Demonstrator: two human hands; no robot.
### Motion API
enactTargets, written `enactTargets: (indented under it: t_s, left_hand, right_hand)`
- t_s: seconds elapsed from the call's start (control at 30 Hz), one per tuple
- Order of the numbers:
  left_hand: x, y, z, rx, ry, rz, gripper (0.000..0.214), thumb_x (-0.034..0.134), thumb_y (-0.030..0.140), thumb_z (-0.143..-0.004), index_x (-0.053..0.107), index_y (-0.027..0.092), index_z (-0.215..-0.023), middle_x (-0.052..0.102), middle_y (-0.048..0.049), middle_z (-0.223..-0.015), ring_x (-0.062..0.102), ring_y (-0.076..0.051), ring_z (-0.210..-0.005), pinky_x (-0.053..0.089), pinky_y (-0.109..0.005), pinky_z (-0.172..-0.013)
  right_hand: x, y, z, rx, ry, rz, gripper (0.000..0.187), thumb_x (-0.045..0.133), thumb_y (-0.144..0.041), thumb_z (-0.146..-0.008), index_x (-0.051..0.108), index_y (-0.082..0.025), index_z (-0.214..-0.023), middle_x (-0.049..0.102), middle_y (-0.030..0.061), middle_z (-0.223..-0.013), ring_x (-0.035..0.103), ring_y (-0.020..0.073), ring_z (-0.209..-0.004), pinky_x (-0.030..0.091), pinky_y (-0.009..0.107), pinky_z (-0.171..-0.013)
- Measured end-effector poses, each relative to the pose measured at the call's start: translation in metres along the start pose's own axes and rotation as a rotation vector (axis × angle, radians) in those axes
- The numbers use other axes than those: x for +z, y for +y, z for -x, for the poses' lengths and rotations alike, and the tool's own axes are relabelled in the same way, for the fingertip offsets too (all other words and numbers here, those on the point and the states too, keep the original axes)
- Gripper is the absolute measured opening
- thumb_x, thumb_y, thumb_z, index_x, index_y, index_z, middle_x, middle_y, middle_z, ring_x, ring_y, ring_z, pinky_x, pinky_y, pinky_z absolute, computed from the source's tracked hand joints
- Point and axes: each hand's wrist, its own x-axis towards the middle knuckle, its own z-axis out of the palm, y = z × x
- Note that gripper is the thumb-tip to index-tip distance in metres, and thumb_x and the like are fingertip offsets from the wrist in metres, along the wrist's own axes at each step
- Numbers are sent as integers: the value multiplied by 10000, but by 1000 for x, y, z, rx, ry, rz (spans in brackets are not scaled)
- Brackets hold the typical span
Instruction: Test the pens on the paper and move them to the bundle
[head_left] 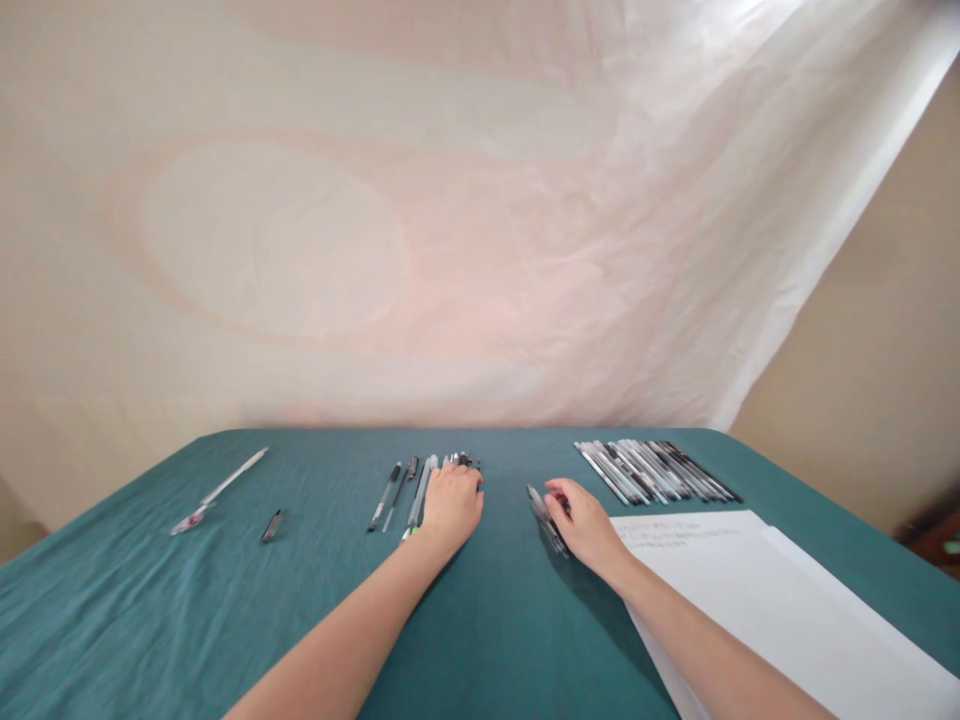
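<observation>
My left hand (454,502) reaches over a small group of pens in the middle of the table, back of the hand towards me. Its fingers are mostly hidden, so whether they grip a pen cannot be made out. Just left of it lie a grey-white pen (421,490) and a clear pen with a black cap (385,497). Dark pen ends (463,459) show past my fingers. My right hand (583,522) is closed around a dark, partly clear pen (541,508), which slants beside the fingers just above the cloth.
At the back right lies a row of several pens (651,472) side by side. White paper sheets (757,600) with faint writing lie under my right forearm. On the left are a short dark pen cap (271,526) and a long white stick-like item (234,476) with clear wrapping.
</observation>
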Motion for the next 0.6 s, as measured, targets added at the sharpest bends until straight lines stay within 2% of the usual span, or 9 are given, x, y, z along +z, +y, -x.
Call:
enactTargets:
  t_s: [0.27, 0.47, 0.6]
  left_hand:
    - [-1, 9, 3, -16, -49, 13, 245, 477, 171, -757, 606, 189, -965, 630, -98, -889, 524, -245, -916, 364, -354, -806]
    - [3, 18, 6, -68, -92, 29, 248, 449, 137, -738, 602, 148, -933, 637, -136, -861, 571, -258, -860, 399, -370, -772]
    - [7, 19, 8, -103, -117, 63, 208, 466, 128, -708, 619, 138, -848, 641, -140, -847, 600, -252, -818, 422, -353, -739]
  right_hand:
    - [2, 2, 0, -10, 18, -31, 233, 447, -253, -804, 565, -184, -993, 614, 45, -860, 579, 169, -798, 431, 291, -761]
    - [3, 0, 1, -15, 15, -8, 229, 462, -273, -800, 558, -186, -990, 606, 45, -843, 571, 176, -788, 429, 293, -736]
    - [0, -5, 3, -8, 15, 16, 212, 465, -295, -800, 556, -189, -960, 605, 43, -821, 567, 176, -765, 421, 283, -705]
